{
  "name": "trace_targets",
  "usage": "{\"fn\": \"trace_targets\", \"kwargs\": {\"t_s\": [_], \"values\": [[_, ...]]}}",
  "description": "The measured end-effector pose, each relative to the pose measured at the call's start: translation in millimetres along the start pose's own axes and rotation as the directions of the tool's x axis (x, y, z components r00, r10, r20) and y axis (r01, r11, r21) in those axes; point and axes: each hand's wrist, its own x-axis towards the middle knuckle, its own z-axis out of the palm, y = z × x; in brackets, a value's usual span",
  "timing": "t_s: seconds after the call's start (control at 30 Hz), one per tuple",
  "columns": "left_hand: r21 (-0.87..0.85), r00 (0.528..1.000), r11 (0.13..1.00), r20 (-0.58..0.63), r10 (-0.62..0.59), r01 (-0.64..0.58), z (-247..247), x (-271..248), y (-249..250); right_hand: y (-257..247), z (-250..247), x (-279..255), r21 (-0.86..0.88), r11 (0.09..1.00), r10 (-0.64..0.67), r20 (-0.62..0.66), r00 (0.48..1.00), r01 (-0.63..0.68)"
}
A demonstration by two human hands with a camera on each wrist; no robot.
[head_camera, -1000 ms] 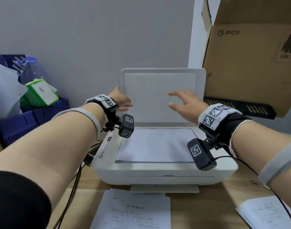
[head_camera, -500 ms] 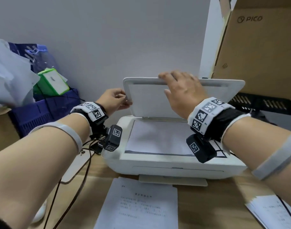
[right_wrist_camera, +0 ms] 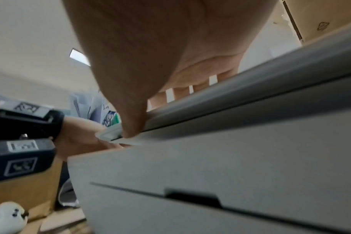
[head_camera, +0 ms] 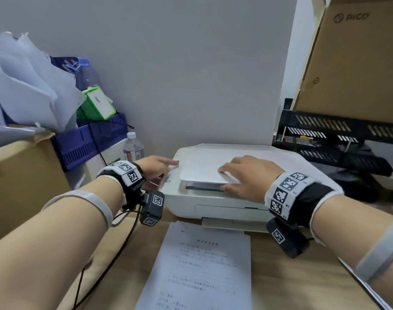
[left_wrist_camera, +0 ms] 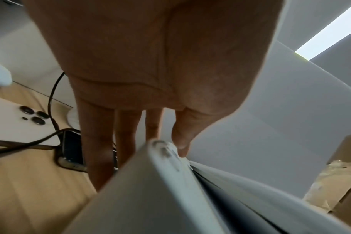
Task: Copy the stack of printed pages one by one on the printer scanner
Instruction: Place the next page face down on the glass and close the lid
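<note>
Two flat hands: right hand (head_camera: 247,177) on the nearly closed scanner lid (head_camera: 204,166), left hand (head_camera: 155,167) fingering the printer's (head_camera: 213,204) left edge, gripping nothing.

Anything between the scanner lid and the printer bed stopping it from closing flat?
Nothing visible. The lid is almost shut over the printer; only a thin dark gap shows at its front edge. Right hand lies on it, thumb at that edge; left hand is at the left panel.
</note>
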Motion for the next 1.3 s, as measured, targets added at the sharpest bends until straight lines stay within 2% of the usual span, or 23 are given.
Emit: {"fn": "trace_targets", "kwargs": {"t_s": [0.07, 0.17, 0.23, 0.4, 0.53, 0.73, 1.3], "values": [[-0.007, 1.0, 1.0, -0.021, -0.005, 0.005, 4.9, -5.3, -3.1, 1.1, 9.4, -1.5, 0.038, 0.999, 0.023, 0.047, 0.999, -0.024], [-0.094, 0.997, 0.995, -0.067, -0.026, 0.019, 11.4, -10.7, -11.4, 6.4, 20.8, -1.0, 0.167, 0.982, 0.078, 0.055, 0.995, -0.087], [-0.102, 0.993, 0.995, -0.117, -0.009, -0.003, 14.5, -12.2, -16.0, 9.5, 31.7, -0.6, 0.193, 0.976, 0.093, 0.054, 0.994, -0.101], [0.02, 0.971, 0.994, -0.213, 0.109, -0.107, 22.0, -16.1, -15.6, 12.8, 51.6, 0.2, 0.199, 0.977, 0.086, -0.03, 0.996, -0.078], [0.191, 0.945, 0.972, -0.268, 0.189, -0.141, 24.8, -16.8, -17.6, 13.8, 53.5, 0.4, 0.202, 0.977, 0.086, -0.047, 0.995, -0.075], [0.384, 0.929, 0.914, -0.273, 0.248, -0.131, 25.4, -15.7, -14.6, 13.4, 53.7, 0.0, 0.2, 0.977, 0.093, -0.059, 0.994, -0.08], [0.476, 0.916, 0.871, -0.285, 0.282, -0.121, 24.7, -8.7, -18.9, 8.6, 48.5, -4.4, 0.204, 0.974, 0.117, -0.06, 0.991, -0.102]]}}
